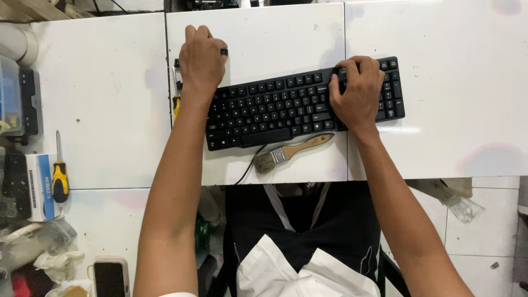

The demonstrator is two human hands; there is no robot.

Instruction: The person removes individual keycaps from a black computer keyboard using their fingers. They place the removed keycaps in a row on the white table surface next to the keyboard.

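Observation:
A black keyboard (286, 107) lies tilted on the white table (99, 93). My right hand (357, 91) rests on its right part, fingers curled over the keys near the number pad. My left hand (202, 58) sits just beyond the keyboard's upper left corner, closed over a small black object (223, 52) whose end pokes out by the fingers. A wooden-handled paintbrush (291, 151) lies just in front of the keyboard. The keyboard's cable (247, 168) runs off the table's front edge.
A yellow-handled screwdriver (59, 176) lies at the left next to a white and blue box (41, 184). Another yellow-handled tool (176, 102) lies partly under my left forearm. A phone (109, 278) and clutter sit at the lower left. A clear plastic bag (465, 208) hangs at the right.

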